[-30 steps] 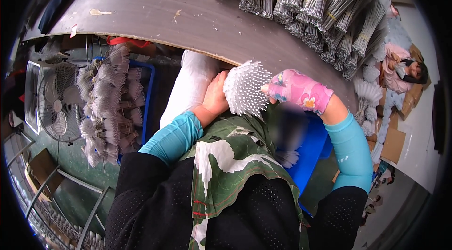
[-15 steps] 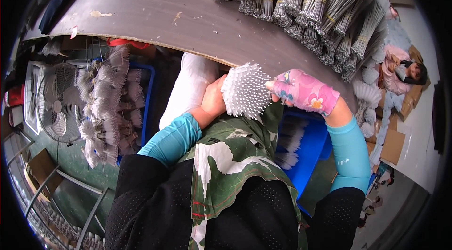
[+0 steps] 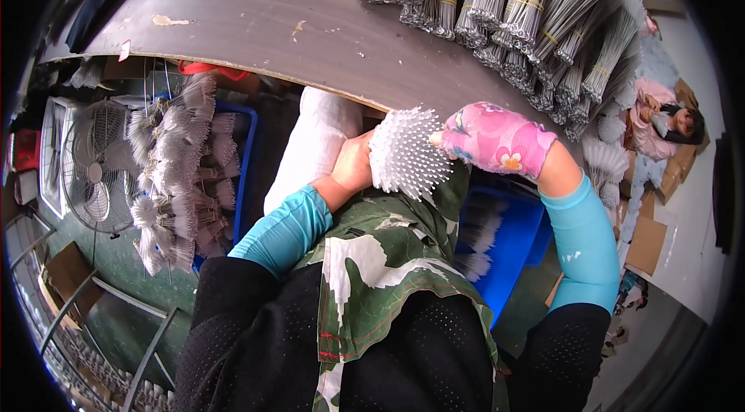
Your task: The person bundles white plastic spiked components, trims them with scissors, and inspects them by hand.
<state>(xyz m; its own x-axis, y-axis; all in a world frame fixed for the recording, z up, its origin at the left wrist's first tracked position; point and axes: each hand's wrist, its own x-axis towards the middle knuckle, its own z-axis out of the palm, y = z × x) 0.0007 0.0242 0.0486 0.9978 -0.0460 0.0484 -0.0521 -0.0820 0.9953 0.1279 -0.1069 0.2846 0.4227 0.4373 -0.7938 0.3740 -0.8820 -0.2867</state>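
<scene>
In front of my lap, just under the table's edge, my left hand wraps round a thick bundle of thin white brushes. Their many white tips fan out upward in a round dome. My right hand, in a pink flowered hand cover, is at the bundle's right edge with thumb and finger pinched together by the outer tips. Whatever is in that pinch is too small or hidden to make out. The lower part of the bundle is hidden behind my left hand and its own tips.
Bundles of looped grey wire stems with yellow ties lie on the brown table. A blue crate with white brushes stands low at right. Brush bunches hang at left near a fan. A person sits at far right.
My right hand has moved slightly left and turned over more, its back now facing up beside the bundle. The left hand keeps its hold, shifted very little.
</scene>
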